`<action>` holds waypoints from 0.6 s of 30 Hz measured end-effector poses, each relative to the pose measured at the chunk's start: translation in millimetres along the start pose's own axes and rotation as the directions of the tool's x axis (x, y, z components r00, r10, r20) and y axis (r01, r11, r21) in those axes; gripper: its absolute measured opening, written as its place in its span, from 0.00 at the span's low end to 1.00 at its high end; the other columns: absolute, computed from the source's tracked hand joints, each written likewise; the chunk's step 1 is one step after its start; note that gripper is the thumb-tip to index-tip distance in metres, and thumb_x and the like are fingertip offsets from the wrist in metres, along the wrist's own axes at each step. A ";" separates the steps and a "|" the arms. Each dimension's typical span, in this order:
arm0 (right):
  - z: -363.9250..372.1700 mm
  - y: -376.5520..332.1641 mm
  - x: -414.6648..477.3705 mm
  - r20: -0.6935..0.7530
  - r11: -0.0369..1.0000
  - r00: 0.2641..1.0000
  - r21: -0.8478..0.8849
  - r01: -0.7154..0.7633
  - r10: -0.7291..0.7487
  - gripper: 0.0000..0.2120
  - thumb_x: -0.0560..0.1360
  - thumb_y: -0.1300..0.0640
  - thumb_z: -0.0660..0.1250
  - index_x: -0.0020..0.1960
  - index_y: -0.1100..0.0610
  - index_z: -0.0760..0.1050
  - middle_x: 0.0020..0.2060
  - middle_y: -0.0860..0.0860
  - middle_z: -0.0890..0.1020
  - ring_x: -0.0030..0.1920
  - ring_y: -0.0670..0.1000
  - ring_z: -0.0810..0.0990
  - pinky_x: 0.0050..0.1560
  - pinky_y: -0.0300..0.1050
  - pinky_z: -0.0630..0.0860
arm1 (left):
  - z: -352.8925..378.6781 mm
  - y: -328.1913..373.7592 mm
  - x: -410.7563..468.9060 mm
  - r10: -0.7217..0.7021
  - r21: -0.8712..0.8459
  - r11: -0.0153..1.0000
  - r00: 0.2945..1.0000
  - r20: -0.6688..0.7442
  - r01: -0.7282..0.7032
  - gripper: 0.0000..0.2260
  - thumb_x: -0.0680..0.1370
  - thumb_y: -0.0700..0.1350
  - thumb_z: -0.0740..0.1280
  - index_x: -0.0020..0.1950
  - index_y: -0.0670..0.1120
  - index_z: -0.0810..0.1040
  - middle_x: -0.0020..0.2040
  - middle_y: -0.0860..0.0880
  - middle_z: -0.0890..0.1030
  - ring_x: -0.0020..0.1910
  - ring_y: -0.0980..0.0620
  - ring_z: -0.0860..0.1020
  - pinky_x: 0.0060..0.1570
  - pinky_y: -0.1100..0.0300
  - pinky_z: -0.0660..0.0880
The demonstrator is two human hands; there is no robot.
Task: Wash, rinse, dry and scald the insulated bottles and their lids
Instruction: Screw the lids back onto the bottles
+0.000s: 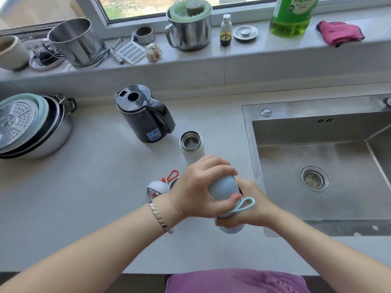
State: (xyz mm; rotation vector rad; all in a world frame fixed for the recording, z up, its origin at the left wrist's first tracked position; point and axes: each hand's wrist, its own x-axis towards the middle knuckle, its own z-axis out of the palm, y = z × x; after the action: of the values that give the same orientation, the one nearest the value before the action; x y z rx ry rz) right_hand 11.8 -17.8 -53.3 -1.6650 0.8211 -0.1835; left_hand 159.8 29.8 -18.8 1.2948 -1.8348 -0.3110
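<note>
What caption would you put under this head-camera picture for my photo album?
Left hand grips the blue lid while the right hand holds its bottle, beside the sink.

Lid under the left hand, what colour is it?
The lid is pale blue, with a light aqua loop; the head view shows it.

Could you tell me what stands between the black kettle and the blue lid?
The head view shows an open white bottle standing upright between the kettle and the blue lid that the left hand holds.
</note>
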 end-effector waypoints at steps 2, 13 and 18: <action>-2.0 2.9 4.5 0.069 1.000 0.998 -0.003 0.010 -0.010 0.26 0.55 0.65 0.80 0.42 0.45 0.71 0.32 0.34 0.78 0.34 0.37 0.77 0.35 0.29 0.71 | -3.0 -7.9 -3.7 0.037 -0.027 0.999 0.999 0.021 -0.036 0.14 0.68 0.45 0.72 0.45 0.34 0.80 0.41 0.41 0.80 0.37 0.44 0.76 0.42 0.57 0.75; 8.7 39.3 54.1 -0.404 0.992 0.914 0.126 0.015 0.037 0.35 0.48 0.48 0.78 0.52 0.38 0.69 0.53 0.51 0.76 0.50 0.48 0.76 0.48 0.33 0.73 | -30.6 -42.1 -50.4 -0.605 0.005 0.787 0.773 -0.191 0.617 0.11 0.75 0.43 0.67 0.57 0.47 0.76 0.55 0.53 0.75 0.55 0.64 0.71 0.52 0.76 0.66; 16.5 62.0 68.5 -0.423 0.976 0.905 0.213 0.048 0.048 0.34 0.52 0.62 0.80 0.54 0.49 0.70 0.49 0.52 0.79 0.41 0.35 0.77 0.42 0.29 0.74 | -41.4 -72.5 -100.5 -0.806 0.271 0.536 0.580 -0.118 0.799 0.11 0.73 0.39 0.67 0.55 0.45 0.78 0.54 0.49 0.77 0.57 0.50 0.73 0.53 0.56 0.71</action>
State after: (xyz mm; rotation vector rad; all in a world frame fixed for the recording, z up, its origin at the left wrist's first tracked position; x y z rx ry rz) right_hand 45.5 -48.3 -135.4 -1.4324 1.0850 -0.6353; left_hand 248.8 95.8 -88.0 2.3423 -1.1802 -0.5478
